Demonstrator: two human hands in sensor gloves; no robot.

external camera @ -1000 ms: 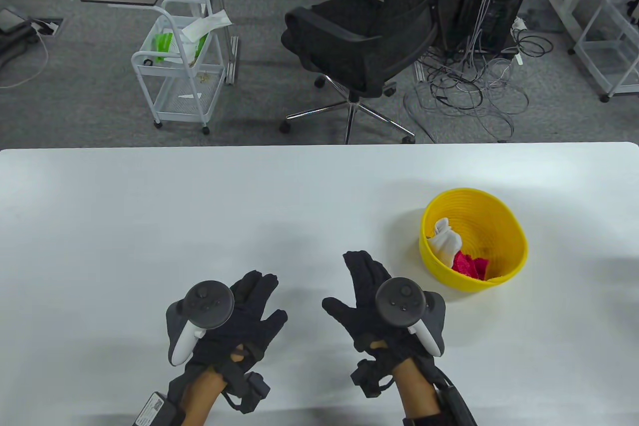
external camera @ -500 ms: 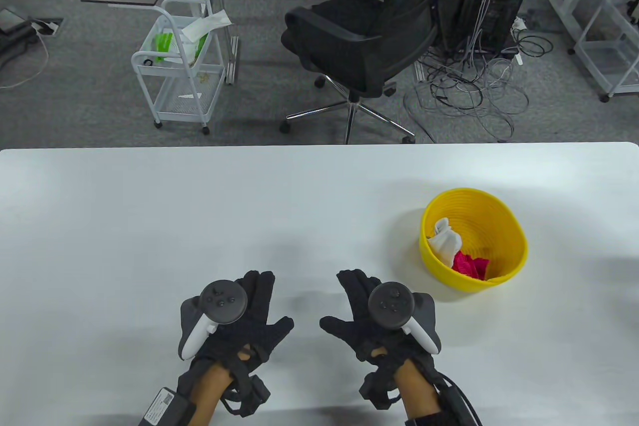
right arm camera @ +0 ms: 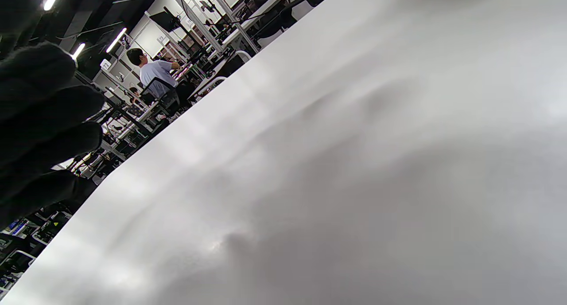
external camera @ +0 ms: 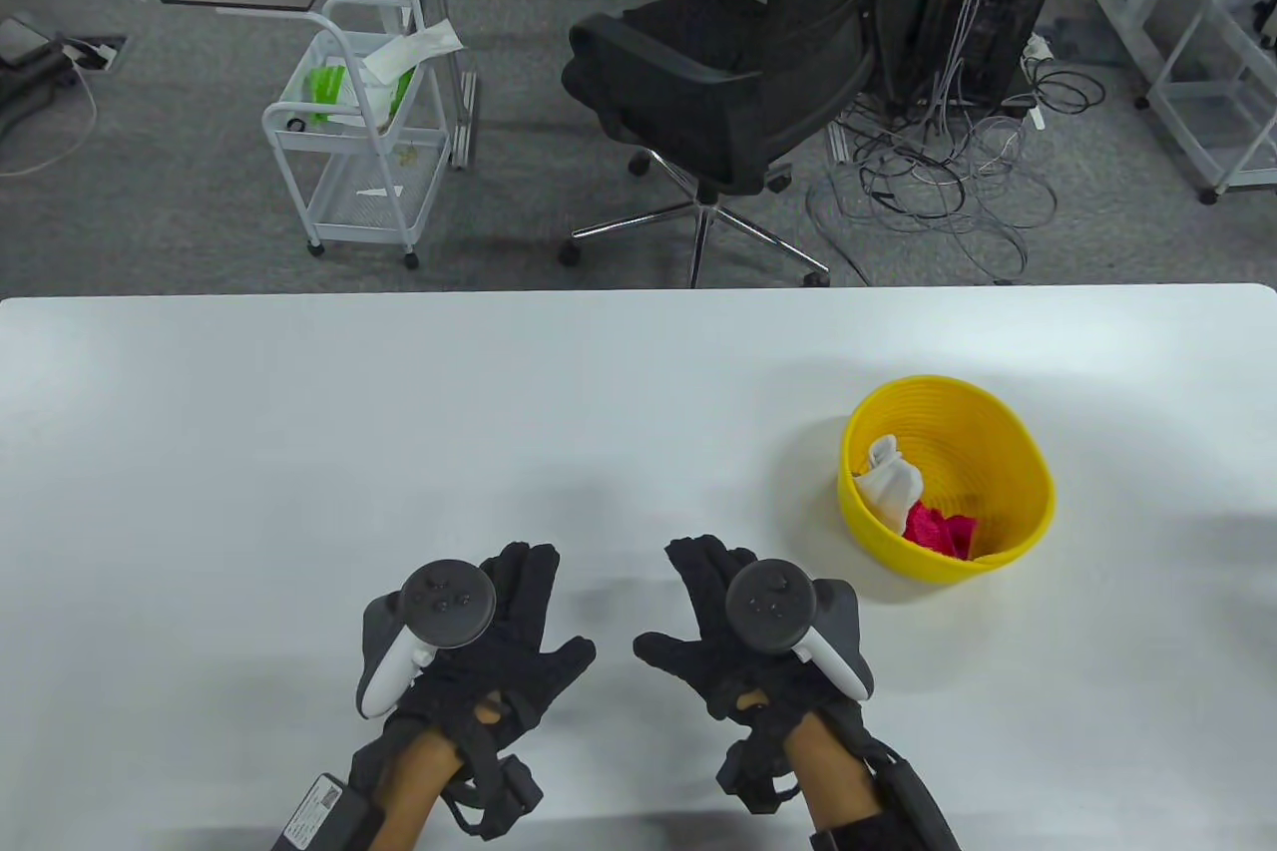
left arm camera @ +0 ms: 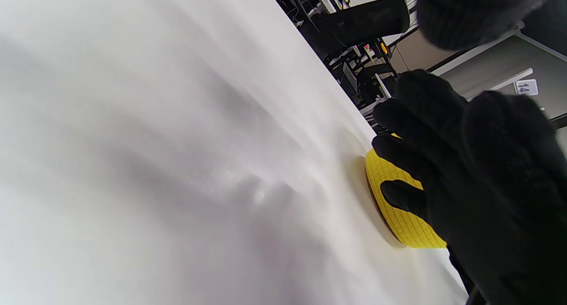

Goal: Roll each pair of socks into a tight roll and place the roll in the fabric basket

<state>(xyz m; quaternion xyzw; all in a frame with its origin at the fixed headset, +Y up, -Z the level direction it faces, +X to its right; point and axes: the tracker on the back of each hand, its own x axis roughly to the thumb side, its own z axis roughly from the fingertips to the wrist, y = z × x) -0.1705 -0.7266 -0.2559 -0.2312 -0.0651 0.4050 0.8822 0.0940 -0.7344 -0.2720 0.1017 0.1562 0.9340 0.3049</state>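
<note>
Both hands drift slightly inward, fingers spread, holding nothing: left hand (external camera: 479,632), right hand (external camera: 738,632). Basket (external camera: 1028,502) with white and pink rolls sits right-forward, nearer right hand.

Readable only as "14" on a small white sign (left arm camera: 526,87) against the grey wall in the left wrist view; printed but too small to read on the white label (external camera: 309,806) of the left forearm's black pack.
</note>
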